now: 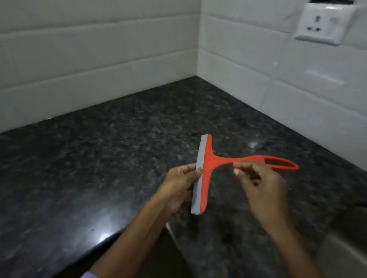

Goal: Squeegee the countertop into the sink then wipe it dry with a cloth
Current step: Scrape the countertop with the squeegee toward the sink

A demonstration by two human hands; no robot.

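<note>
I hold an orange squeegee (215,161) in the air above a dark speckled countertop (87,163), near its tiled corner. My left hand (179,186) pinches the grey rubber blade (199,173) midway along its edge; my right hand (262,185) closes its fingertips on the thin handle, just behind the head. The blade runs near-to-far, facing left — the looped handle points right, toward the sink (355,238). It looks light, stiff plastic with a soft edge; I judge the handle the better place to grip.
</note>
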